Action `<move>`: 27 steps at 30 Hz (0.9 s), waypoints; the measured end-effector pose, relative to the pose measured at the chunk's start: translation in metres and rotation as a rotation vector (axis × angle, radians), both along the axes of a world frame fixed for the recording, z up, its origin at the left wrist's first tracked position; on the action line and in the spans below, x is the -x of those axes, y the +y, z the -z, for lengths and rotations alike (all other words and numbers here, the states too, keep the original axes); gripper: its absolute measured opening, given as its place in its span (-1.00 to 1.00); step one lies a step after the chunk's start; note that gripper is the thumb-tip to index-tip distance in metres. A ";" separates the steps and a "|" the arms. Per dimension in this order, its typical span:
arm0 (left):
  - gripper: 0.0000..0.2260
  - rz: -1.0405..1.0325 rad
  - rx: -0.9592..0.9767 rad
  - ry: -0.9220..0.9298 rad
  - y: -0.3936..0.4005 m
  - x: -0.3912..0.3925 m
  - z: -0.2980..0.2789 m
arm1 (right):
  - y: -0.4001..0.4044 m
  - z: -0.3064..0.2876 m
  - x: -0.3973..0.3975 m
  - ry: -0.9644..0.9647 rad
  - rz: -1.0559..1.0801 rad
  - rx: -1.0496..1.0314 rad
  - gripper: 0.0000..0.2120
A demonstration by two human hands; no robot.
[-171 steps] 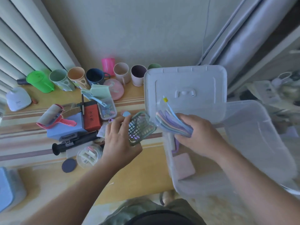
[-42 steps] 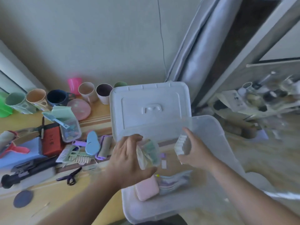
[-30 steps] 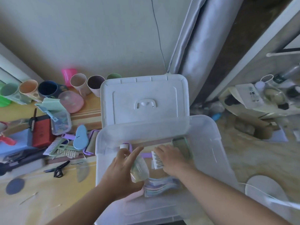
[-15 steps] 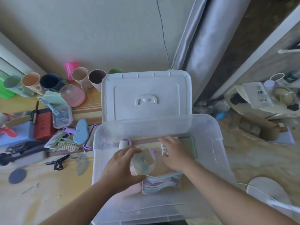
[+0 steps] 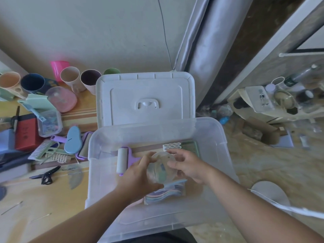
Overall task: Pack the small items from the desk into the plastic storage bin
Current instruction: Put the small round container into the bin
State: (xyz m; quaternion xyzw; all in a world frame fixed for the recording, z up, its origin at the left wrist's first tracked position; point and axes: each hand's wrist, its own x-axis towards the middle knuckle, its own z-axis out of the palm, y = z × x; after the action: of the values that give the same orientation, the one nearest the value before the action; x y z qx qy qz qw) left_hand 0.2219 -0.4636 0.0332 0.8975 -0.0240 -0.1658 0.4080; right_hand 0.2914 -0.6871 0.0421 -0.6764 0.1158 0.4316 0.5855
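Holding a clear round case [image 5: 161, 167] between both hands over the middle of the plastic storage bin [image 5: 226, 155], the person now has 2 hands on 1 item: the left hand [image 5: 140, 178] curls around its left and near edge, and the right hand [image 5: 188, 165] has come off the white wavy-edged piece [image 5: 171, 146], which half a second ago it was setting down, and touches the case's right rim with loosely bent fingers. That white piece now lies free at the far side of the bin beside a green flat item [image 5: 190, 147]. I judge the case is about to be set down, or perhaps closed first; I cannot tell which.

The case is a disc, so it has no real long axis; its flat face tilts up toward the camera, and something green shows through it, too blurred to name. Already inside the bin are a lint roller with a purple handle [image 5: 122, 161], its roll running near to far, and a bundle of pastel strips [image 5: 164, 192] under the hands. Left on the table [image 5: 43, 199] are a blue oval piece [image 5: 73, 142], combs [image 5: 50, 152] and black scissors [image 5: 46, 175], so packing is well short of finished
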 end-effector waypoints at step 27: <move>-0.52 0.722 -0.637 0.101 -0.057 -0.001 0.061 | -0.046 0.031 0.025 -0.494 -1.195 1.060 -0.06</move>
State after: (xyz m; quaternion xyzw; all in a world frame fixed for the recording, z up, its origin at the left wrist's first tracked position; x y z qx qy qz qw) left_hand 0.2226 -0.5204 -0.0282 0.9028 -0.2622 -0.3395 0.0301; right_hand 0.2668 -0.7334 0.0115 -0.8849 -0.2064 0.3972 -0.1289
